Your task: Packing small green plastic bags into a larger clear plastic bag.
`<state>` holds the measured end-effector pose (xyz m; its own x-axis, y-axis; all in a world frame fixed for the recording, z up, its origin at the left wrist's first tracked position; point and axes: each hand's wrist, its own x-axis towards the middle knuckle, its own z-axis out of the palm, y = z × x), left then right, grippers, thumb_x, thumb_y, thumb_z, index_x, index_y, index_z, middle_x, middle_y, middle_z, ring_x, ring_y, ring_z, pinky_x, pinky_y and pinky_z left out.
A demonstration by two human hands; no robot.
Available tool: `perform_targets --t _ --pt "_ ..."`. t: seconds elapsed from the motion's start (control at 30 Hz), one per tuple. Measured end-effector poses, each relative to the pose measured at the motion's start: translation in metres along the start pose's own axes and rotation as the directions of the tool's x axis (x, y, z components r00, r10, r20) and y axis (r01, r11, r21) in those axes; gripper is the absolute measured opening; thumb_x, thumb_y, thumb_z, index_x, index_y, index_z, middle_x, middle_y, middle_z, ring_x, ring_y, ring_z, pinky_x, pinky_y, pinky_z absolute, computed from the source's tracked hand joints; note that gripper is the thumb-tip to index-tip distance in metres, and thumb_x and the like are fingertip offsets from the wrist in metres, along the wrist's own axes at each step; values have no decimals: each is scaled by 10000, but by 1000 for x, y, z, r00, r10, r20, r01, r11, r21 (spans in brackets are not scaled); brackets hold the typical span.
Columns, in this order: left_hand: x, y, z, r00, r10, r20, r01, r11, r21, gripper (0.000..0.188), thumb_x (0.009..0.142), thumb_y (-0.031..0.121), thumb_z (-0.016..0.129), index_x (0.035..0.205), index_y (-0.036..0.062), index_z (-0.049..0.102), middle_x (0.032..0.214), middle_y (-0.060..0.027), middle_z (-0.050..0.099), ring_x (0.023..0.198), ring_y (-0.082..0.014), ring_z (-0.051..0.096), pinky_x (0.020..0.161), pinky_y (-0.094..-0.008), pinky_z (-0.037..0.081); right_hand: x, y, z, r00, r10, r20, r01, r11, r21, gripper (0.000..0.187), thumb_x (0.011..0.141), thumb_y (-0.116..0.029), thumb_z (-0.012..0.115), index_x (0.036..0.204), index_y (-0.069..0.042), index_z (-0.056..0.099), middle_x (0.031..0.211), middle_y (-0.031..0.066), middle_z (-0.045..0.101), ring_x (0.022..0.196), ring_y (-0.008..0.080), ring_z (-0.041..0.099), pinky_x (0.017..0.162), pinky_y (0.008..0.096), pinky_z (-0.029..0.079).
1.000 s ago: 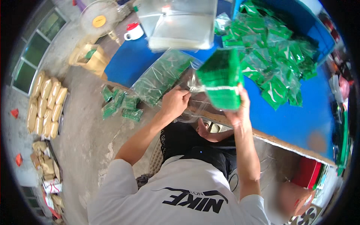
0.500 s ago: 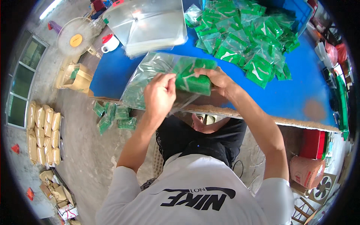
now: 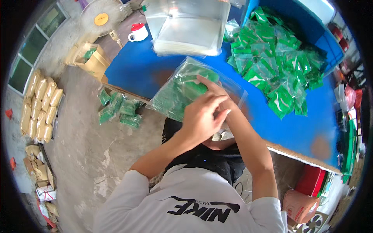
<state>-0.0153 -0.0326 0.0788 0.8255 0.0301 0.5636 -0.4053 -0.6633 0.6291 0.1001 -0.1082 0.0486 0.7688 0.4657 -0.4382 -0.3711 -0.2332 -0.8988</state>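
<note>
A large clear plastic bag (image 3: 165, 99) with green packets in it lies tilted at the table's near edge. My right hand (image 3: 217, 93) is at its mouth, the index finger stretched over a stack of green packets (image 3: 192, 87); the rest of its grip is hidden. Whether that hand is inside the film or on top of it is hard to tell. My left hand (image 3: 204, 118) crosses in front of the right wrist, its thumb and fingers apart with nothing visible between them. Loose green packets in clear sleeves (image 3: 272, 58) form a heap at the far right.
A pile of clear plastic bags (image 3: 186, 39) lies at the back of the blue table (image 3: 295, 124), beside a white mug with a red lid (image 3: 138, 32). Several filled green bags (image 3: 118, 106) lie on the floor at left, near a cardboard box (image 3: 91, 58) and a fan (image 3: 101, 18).
The green stack has moved left, over the large bag. My left hand has shifted right, from the bag's film to in front of my right wrist. The view has swung.
</note>
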Motion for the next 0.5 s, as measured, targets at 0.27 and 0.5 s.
perform_targets --t 0.27,0.5 --pt "23 -221 -81 770 -570 288 587 454 -670 799 969 392 641 1536 -17 253 1514 -232 398 1397 -280 409 1175 -386 322 8 9 -2 997 66 -44 -53 968 246 860 805 -446 790 1449 -100 337 1315 118 556 1197 268 568 954 468 507" --pt "25 -217 -70 776 -362 516 628 374 -682 776 1023 397 522 1582 27 131 1619 -175 242 1476 -283 290 1223 -359 228 8 24 -18 992 -114 61 100 976 194 1054 802 -511 782 1477 27 177 1374 221 477 1157 353 586 915 543 530"
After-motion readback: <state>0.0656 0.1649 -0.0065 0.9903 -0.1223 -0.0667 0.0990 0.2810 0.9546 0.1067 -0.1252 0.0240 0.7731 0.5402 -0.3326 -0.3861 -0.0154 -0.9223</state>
